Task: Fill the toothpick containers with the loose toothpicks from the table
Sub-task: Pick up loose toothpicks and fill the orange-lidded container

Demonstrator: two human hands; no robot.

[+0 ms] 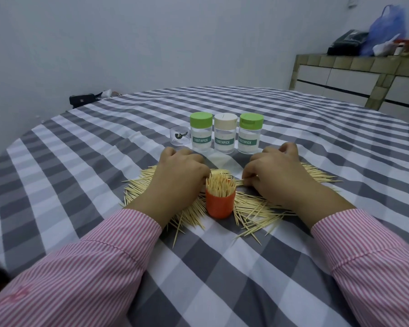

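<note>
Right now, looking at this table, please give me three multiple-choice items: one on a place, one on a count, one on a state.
1. Where does the orange cup stand?
A. between the two hands
B. behind the jars
C. on the sideboard

2. How many capped jars labelled TOOTHPICK have green lids?
A. one
B. two
C. three

3. What is the state of the orange cup?
A. empty
B. lying on its side
C. upright, packed with toothpicks

Answers:
1 A: it sits between the left hand and the right hand.
2 B: the left jar and right jar are green-lidded; the middle jar has a beige lid.
3 C: toothpick tips stand out of its rim.
</note>
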